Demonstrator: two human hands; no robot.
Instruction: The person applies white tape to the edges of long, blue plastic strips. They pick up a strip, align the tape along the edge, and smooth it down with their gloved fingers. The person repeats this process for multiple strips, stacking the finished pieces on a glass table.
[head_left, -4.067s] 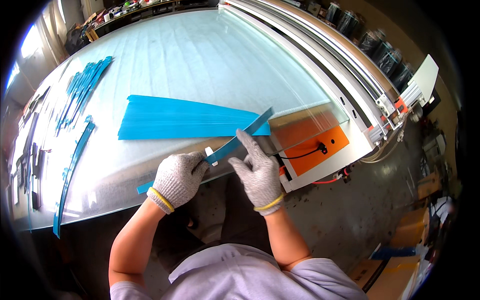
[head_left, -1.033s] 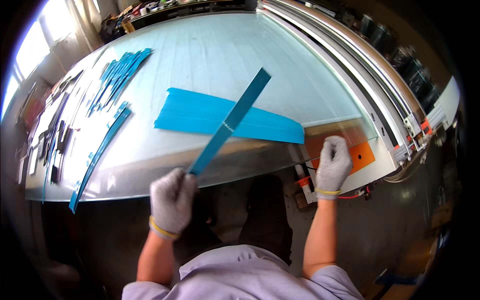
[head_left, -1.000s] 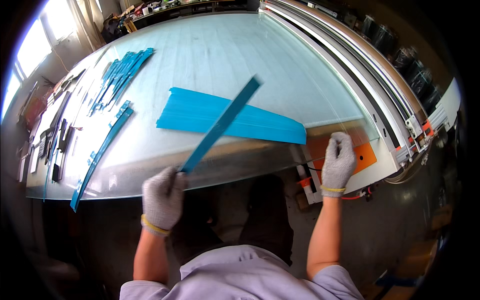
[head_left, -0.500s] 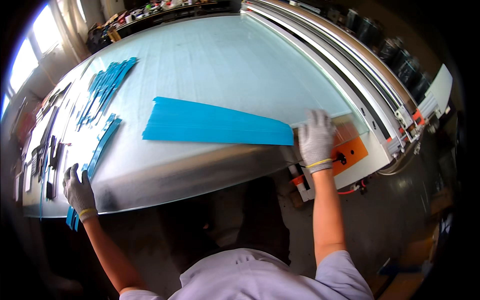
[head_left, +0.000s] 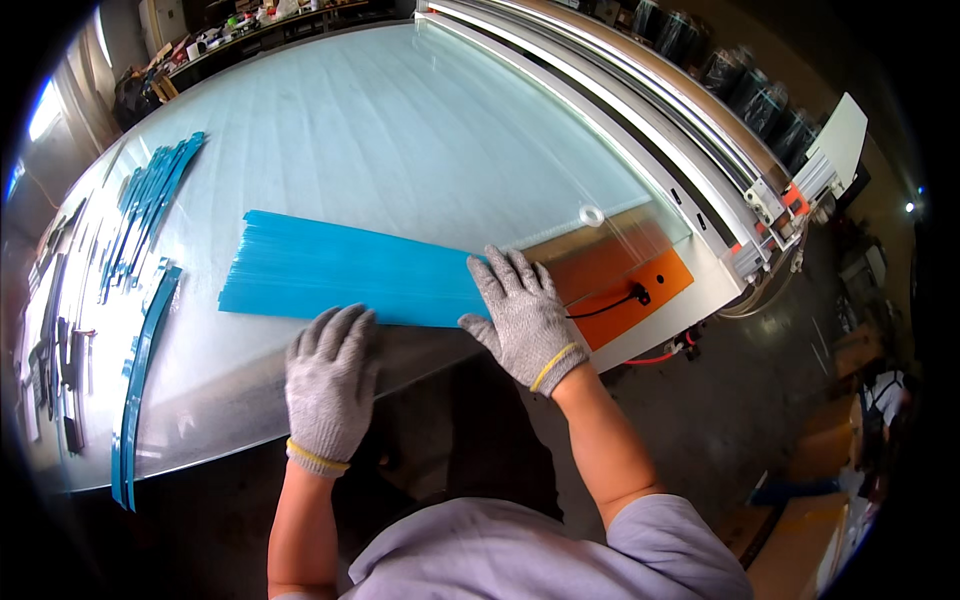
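A wide, tapering blue sheet with fine lines along it, perhaps strips laid side by side (head_left: 350, 268), lies on the glass-like table top (head_left: 400, 130). At its near edge is my left hand (head_left: 332, 390), in a grey knit glove with a yellow cuff band, fingers stretched out. My right hand (head_left: 525, 318), gloved the same way, rests flat over the sheet's right end with its thumb apart, covering that end. Further left lie a pile of thin blue strips (head_left: 155, 205) and a few longer blue strips (head_left: 138, 375) that overhang the near edge.
An orange panel (head_left: 640, 300) with a black cable sits at the table's right corner, close to my right hand. A white ring (head_left: 591, 215) lies beyond it. A long metal rail machine (head_left: 640, 150) borders the right side. Dark narrow pieces (head_left: 55, 340) lie far left.
My left hand has left the long blue strips and come right to the sheet's near edge. My right hand has moved left onto the sheet's end, uncovering the white ring. The view has shifted.
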